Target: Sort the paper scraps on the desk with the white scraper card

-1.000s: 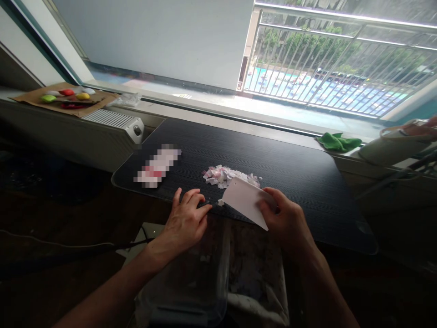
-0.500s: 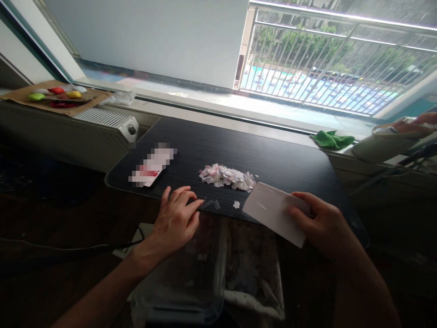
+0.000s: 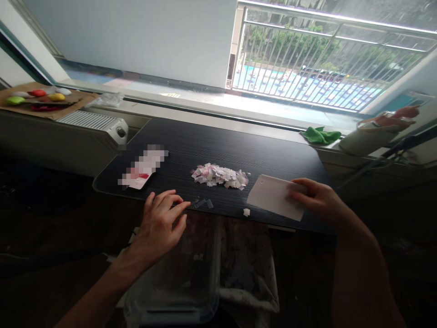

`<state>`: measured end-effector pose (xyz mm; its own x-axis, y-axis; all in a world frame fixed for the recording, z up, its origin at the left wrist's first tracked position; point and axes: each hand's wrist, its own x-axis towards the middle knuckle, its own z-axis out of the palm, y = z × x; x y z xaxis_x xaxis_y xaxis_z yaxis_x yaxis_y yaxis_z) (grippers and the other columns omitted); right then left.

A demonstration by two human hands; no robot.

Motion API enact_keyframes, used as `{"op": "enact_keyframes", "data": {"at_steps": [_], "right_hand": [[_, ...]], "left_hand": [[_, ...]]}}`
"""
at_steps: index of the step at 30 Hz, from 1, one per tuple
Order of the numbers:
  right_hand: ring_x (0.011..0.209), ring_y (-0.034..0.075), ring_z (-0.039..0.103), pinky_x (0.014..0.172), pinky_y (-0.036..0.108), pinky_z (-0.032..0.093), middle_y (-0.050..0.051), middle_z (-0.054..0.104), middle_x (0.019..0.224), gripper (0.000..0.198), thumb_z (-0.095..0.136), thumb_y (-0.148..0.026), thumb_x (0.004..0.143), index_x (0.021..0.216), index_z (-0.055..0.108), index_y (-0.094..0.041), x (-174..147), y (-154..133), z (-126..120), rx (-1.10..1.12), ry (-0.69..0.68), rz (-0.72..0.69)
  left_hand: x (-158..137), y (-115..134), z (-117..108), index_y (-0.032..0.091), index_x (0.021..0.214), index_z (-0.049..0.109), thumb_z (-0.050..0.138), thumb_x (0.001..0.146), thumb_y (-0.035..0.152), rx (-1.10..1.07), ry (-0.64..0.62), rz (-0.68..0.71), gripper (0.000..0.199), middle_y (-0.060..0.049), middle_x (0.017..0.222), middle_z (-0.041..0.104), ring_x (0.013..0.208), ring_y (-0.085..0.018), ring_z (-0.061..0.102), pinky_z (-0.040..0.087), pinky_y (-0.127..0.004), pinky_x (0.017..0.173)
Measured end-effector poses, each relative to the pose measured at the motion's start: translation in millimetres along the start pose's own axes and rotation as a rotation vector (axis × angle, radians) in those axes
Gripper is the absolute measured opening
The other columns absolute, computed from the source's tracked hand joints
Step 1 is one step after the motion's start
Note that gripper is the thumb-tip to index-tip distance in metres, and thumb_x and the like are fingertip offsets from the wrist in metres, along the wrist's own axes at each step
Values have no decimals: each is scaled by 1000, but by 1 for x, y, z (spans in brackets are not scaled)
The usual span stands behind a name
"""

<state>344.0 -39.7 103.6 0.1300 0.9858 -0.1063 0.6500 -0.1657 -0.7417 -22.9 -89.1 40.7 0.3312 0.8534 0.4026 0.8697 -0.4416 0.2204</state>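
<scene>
My right hand grips a flat white scraper with a small hole in one corner. It slants over the right part of the black table, its left end just right of a heap of torn paper scraps. One loose white scrap lies near the front edge, below the scraper. My left hand hovers at that edge, open, fingers apart and holding nothing. Its index fingertip is close to several clear plastic bits; whether it touches them I cannot tell.
At the table's left lies a partly blurred pink card. Below the front edge stand a clear plastic bin and a lined container. A green cloth and a pale pot sit on the right sill. A radiator is left.
The scraper has moved away from the heap to the right and lies flatter. The loose scrap has shifted right, nearer the front edge. My view has turned slightly right.
</scene>
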Motion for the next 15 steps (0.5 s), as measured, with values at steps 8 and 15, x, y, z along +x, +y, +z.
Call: {"op": "enact_keyframes", "data": {"at_steps": [8,15], "right_hand": [[66,15,58,62,25,45,0,67,73,27,67,-34,64,83,70,-15,27,23,12,134,-246,21],[74,16,58,68,26,45,1,68,80,27,68,-33,69,88,71,-15,23,30,13,150,-347,26]], "left_hand": [[-1,-1,-1,22,105,67,45,88,26,-17,6,-15,29,-8,101,65,113,-31,56,33,-60,104],[-5,-7,2,24,106,67,47,88,27,-22,7,-24,27,-8,102,65,114,-31,55,32,-59,105]]}}
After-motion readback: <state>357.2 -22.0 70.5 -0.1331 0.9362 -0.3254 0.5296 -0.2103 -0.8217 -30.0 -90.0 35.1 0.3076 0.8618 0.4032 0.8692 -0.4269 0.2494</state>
